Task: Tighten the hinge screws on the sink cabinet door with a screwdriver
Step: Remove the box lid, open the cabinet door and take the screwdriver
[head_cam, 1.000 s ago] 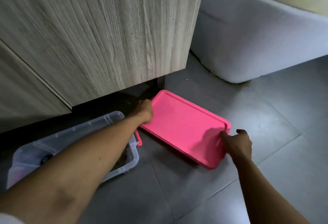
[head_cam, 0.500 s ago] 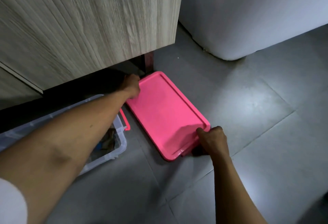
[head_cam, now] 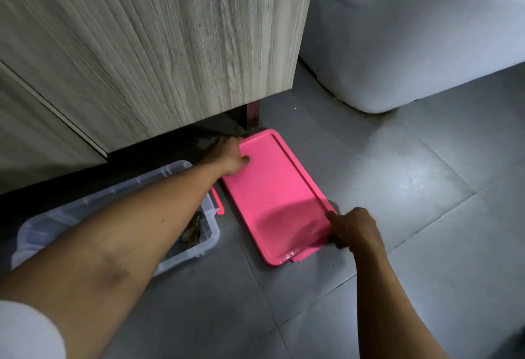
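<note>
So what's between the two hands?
The pink lid: left hand grips its far end, right hand its near corner. Shows in the head view.

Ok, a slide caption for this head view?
Left hand and right hand grip the pink lid beside the clear bin, below the cabinet.

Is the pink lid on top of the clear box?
No, the pink lid is down at the grey floor beside the clear box, with the left hand and the right hand each holding one end.

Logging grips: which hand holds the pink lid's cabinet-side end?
The left hand, on the lid's far end by the cabinet; the right hand grips its near corner.
</note>
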